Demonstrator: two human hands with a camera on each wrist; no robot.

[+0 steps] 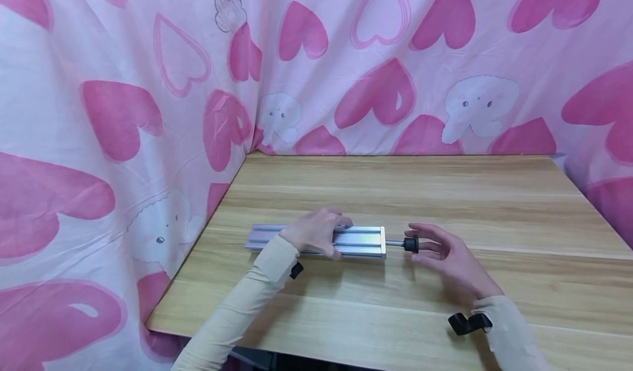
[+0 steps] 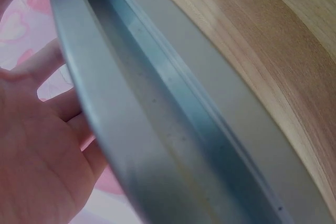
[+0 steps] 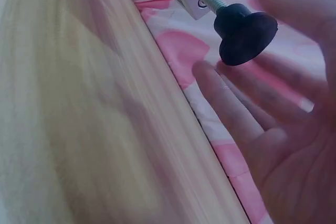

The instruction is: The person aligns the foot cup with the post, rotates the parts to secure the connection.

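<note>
A silver aluminium extrusion (image 1: 359,242) with lengthwise slots lies across the table in the head view. My left hand (image 1: 312,232) grips it from above, thumb on the near side and fingers over the far side. In the left wrist view the slotted extrusion (image 2: 147,98) crosses close in front of the palm (image 2: 42,150). From its right end plate sticks a threaded rod bearing a black levelling foot (image 3: 245,34). Around that foot, my right hand (image 1: 452,255) is spread with its fingers loosely bent; the right wrist view shows a gap between foot and palm.
The wood-grain table (image 1: 395,189) extends beyond the extrusion on every side. A pink and white heart-patterned curtain (image 1: 376,96) hangs along its back and left edges. Black straps (image 1: 470,324) sit at the wrists.
</note>
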